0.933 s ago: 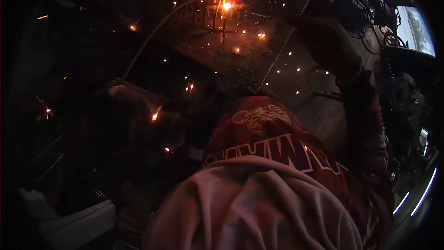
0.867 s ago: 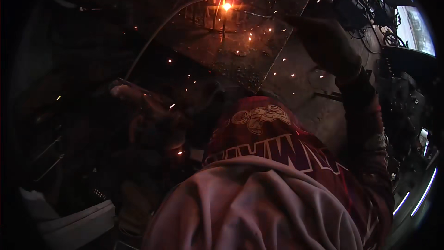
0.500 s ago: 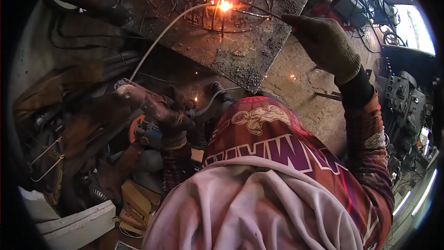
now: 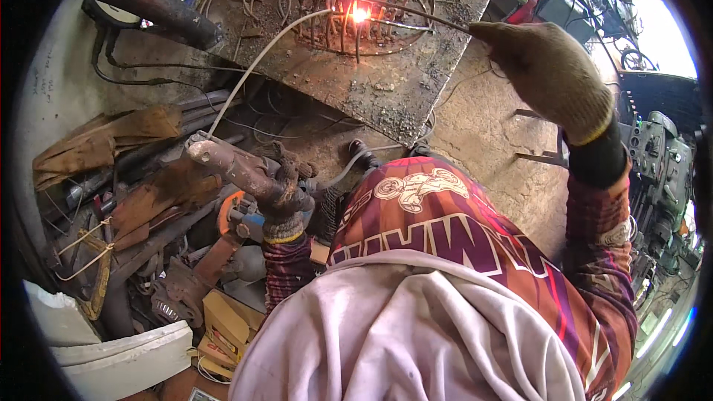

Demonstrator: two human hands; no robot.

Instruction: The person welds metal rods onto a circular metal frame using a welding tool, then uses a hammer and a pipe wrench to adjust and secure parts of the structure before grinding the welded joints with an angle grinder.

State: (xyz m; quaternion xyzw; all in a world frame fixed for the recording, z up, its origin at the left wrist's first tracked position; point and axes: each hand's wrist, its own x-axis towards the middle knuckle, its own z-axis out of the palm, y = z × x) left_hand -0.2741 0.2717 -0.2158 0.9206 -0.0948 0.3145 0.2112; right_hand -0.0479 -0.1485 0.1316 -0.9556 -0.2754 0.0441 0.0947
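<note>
My left hand (image 4: 286, 194), in a worn knit glove, is closed round a brown, dirty electrode holder (image 4: 236, 168). A long, bent welding electrode (image 4: 269, 49) runs from the holder to a bright red-white glow (image 4: 359, 14) on a round cage of metal bars (image 4: 347, 46). At the right, my right hand (image 4: 546, 74), also gloved, grips the end of a thin metal rod (image 4: 427, 15). The rod reaches left to the cage, close to the glow. Glare hides the exact contact point. The cage rests on a grimy metal table (image 4: 312, 89).
Dark grit (image 4: 401, 115) lies on the table's near corner. A thick dark pipe (image 4: 152, 7) juts in at the upper left. Below it are brown cloth (image 4: 108, 145), an angle grinder (image 4: 174, 301) and a cardboard box (image 4: 223, 323). Machinery (image 4: 661, 163) stands far right.
The glow has shrunk and the surroundings look brighter. Flying sparks near the floor are no longer seen. My right hand sits slightly farther right; my left has hardly moved.
</note>
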